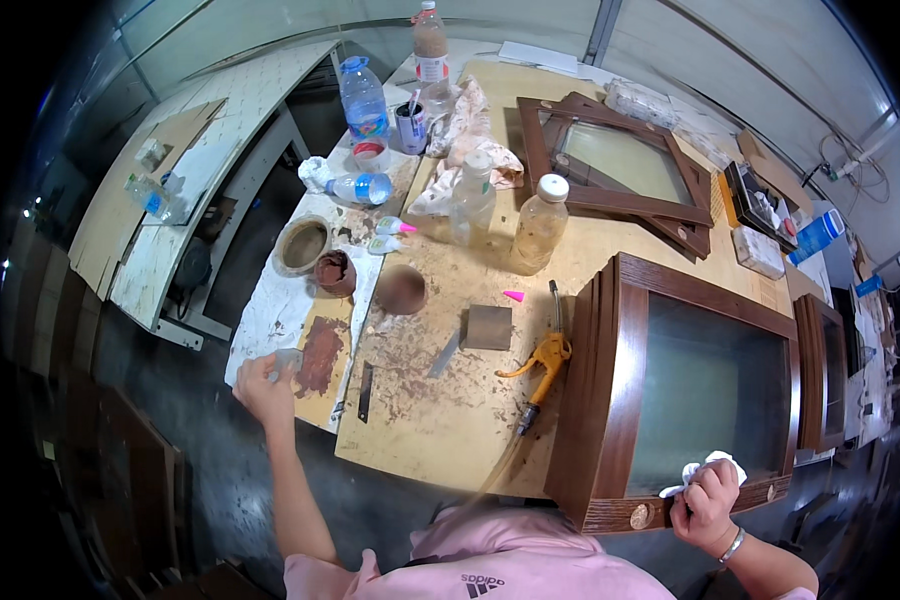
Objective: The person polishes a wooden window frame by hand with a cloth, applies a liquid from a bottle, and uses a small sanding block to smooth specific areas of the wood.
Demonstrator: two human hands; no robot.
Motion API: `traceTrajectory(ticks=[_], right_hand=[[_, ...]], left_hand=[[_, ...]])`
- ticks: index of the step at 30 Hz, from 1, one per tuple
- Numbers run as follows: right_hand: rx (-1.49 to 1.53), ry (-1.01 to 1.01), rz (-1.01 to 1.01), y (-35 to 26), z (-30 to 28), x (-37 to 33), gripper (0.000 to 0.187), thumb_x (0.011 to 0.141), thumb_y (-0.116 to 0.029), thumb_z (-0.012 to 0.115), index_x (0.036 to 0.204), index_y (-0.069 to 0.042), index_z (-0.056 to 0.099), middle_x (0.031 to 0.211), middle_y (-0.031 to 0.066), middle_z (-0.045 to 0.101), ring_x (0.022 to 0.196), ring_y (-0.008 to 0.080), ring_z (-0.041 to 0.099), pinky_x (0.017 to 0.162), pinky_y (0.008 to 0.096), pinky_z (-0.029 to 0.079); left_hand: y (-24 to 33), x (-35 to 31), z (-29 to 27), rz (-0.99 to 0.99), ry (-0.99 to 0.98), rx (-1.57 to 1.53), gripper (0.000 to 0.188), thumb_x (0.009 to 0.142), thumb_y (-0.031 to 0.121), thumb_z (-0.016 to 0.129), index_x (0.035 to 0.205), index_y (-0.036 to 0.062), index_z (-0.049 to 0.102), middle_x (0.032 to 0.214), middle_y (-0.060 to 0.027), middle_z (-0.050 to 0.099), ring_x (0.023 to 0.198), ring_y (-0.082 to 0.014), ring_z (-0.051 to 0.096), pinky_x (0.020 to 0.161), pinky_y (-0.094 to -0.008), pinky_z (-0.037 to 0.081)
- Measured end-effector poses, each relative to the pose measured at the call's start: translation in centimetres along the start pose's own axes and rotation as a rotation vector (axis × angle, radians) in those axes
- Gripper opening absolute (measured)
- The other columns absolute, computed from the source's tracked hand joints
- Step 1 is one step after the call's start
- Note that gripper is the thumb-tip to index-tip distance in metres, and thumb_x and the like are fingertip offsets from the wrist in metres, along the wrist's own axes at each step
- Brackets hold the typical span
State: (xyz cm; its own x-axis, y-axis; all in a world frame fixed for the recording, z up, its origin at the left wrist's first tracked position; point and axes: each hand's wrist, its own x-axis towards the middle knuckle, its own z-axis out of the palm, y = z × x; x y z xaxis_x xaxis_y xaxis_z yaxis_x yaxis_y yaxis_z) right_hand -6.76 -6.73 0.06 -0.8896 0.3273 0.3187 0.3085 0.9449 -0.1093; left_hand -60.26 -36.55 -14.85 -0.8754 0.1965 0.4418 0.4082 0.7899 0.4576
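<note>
My left hand (265, 388) is closed on a small grey, flat piece (287, 362) that looks like a scraper blade. It is beside a board (315, 408) smeared with reddish-brown paste (322, 350). My right hand (705, 510) grips a crumpled white cloth (722, 463) at the lower rail of a dark brown wooden frame with a glass pane (715, 390). That frame tops a stack of similar ones at the table's right edge. Between my hands lie a yellow air blow gun (547, 360), a square brown block (489, 328), a thin metal blade (445, 352) and a dark ruler-like strip (366, 392).
Tubs (303, 245) and a paste-stained cup (336, 273) stand at the left. Capped bottles (540, 228), small glue bottles (395, 226) and a stained rag (485, 150) lie farther back. More glazed frames (610, 165) are stacked behind. A white bench (185, 190) runs along the left.
</note>
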Motion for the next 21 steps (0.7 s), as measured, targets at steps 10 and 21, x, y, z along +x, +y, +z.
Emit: traceTrajectory(ticks=[10,21], right_hand=[[0.007,0.002,0.005,0.0,0.1,-0.1,0.022,0.056,-0.006,0.067,0.066,-0.006,0.048,0.076,0.0104,0.055,0.074,0.0320,0.053,0.069,0.0461,0.043],[0.012,0.014,-0.005,-0.1,0.1,0.2,0.021,0.055,-0.005,0.066,0.067,-0.006,0.048,0.077,0.0103,0.054,0.074,0.0318,0.053,0.068,0.0458,0.042]], left_hand=[[-0.9,0.0,-0.1,0.000,-0.123,0.129,0.027,0.063,0.011,0.086,0.086,0.0105,0.071,0.086,-0.0029,0.063,0.090,-0.0255,0.060,0.086,-0.0421,0.039],[-0.3,-0.4,-1.0,-0.030,0.016,0.069,0.031,0.063,0.011,0.087,0.089,0.0103,0.071,0.084,-0.0041,0.062,0.086,-0.0269,0.061,0.083,-0.0446,0.042]])
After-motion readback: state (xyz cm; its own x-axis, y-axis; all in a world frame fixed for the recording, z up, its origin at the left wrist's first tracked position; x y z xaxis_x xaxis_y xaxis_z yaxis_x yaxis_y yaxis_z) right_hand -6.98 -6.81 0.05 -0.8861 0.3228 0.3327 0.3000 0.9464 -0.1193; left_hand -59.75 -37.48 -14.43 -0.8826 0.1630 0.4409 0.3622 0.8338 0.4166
